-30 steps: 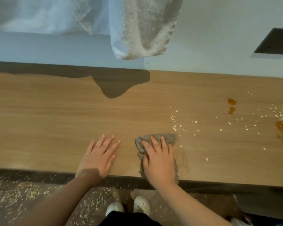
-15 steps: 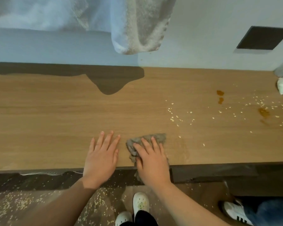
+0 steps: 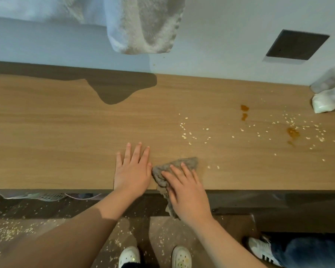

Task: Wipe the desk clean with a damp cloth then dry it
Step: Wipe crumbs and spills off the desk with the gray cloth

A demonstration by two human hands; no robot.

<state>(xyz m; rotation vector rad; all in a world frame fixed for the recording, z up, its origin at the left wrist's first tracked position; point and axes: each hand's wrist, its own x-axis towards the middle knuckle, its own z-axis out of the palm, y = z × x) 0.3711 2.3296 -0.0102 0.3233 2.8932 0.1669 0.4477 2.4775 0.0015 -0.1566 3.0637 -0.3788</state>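
A wooden desk (image 3: 66, 136) runs across the view against a pale wall. My right hand (image 3: 186, 192) presses flat on a grey cloth (image 3: 184, 164) at the desk's front edge; part of the cloth hangs over the edge under my palm. My left hand (image 3: 132, 171) lies flat on the desk just left of the cloth, fingers spread, holding nothing. To the right, oat flakes (image 3: 190, 135) are scattered over the wood, with orange-brown stains (image 3: 244, 112) and a larger stain (image 3: 293, 132) among them.
A white towel (image 3: 143, 26) hangs above the desk's back. White bags (image 3: 329, 97) sit at the far right. A dark panel (image 3: 296, 45) is on the wall. Flakes litter the floor (image 3: 12, 229). Another person's shoe and jeans (image 3: 265, 250) stand at lower right.
My right hand has drawn the cloth toward the front edge, so it now hangs partly over it. The view has shifted right, revealing the white bags and more of the other person.
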